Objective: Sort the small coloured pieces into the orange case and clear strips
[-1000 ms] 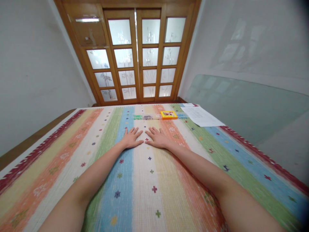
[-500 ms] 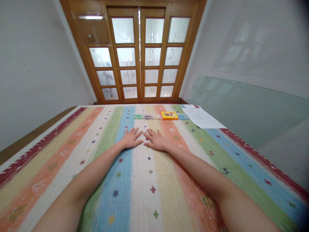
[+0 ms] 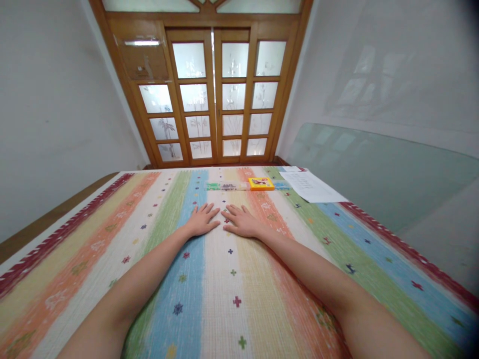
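Observation:
My left hand (image 3: 202,220) lies flat on the striped tablecloth (image 3: 220,299), its fingers spread and holding nothing. Close beside it, my right hand (image 3: 241,221) rests palm down with the fingers apart, also holding nothing. A small gap separates the two hands. Beyond them lies a yellow box (image 3: 261,184) with a picture on its top. A clear plastic strip or packet with green printing (image 3: 213,186) runs to the left of the box, and a bluish end (image 3: 282,185) shows on its right. Neither hand touches these things.
White printed sheets of paper (image 3: 312,187) lie at the table's far right. A pale glass-like panel (image 3: 374,164) leans along the right wall. Past the far table edge stand wooden doors (image 3: 215,99) with frosted panes.
The view has tilted up slightly, so the table and hands sit a little lower in the picture. Both hands stay flat in the same place on the cloth.

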A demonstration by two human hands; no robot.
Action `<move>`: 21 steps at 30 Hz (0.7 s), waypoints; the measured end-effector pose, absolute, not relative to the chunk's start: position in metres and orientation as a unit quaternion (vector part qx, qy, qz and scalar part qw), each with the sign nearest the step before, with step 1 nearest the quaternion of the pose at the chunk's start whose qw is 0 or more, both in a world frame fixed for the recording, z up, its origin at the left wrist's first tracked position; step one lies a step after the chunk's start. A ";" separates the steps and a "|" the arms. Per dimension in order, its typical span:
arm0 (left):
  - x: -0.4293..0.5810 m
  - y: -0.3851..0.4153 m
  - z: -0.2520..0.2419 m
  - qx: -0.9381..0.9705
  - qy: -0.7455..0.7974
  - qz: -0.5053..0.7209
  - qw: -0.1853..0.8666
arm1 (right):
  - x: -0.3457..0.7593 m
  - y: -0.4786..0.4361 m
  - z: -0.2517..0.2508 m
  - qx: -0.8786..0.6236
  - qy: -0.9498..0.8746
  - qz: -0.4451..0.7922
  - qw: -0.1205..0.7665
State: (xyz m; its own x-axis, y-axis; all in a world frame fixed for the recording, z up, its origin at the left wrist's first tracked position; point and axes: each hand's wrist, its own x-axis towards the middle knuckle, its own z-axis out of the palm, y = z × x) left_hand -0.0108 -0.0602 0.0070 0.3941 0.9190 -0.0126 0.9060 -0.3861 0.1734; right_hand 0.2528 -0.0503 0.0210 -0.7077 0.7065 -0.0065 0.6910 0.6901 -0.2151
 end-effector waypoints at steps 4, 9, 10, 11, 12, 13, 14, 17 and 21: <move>-0.012 -0.059 0.004 0.834 0.545 0.049 0.072 | 0.253 -0.051 0.022 -0.379 -0.920 0.095 0.039; -0.011 -0.059 0.005 0.832 0.548 0.046 0.069 | 0.252 -0.050 0.020 -0.379 -0.920 0.086 0.040; -0.011 -0.059 0.005 0.833 0.548 0.045 0.070 | 0.252 -0.049 0.020 -0.378 -0.921 0.085 0.040; -0.011 -0.060 0.006 0.833 0.547 0.044 0.070 | 0.252 -0.049 0.020 -0.378 -0.921 0.085 0.040; -0.012 -0.060 0.006 0.833 0.546 0.045 0.071 | 0.252 -0.049 0.020 -0.378 -0.921 0.086 0.039; -0.012 -0.060 0.007 0.834 0.545 0.045 0.071 | 0.252 -0.049 0.020 -0.378 -0.921 0.087 0.039; -0.012 -0.060 0.007 0.834 0.545 0.046 0.072 | 0.251 -0.049 0.020 -0.379 -0.920 0.089 0.039; -0.013 -0.060 0.005 0.834 0.544 0.051 0.072 | 0.251 -0.049 0.022 -0.379 -0.920 0.092 0.039; -0.013 -0.059 0.004 0.834 0.545 0.052 0.071 | 0.251 -0.050 0.022 -0.378 -0.920 0.094 0.042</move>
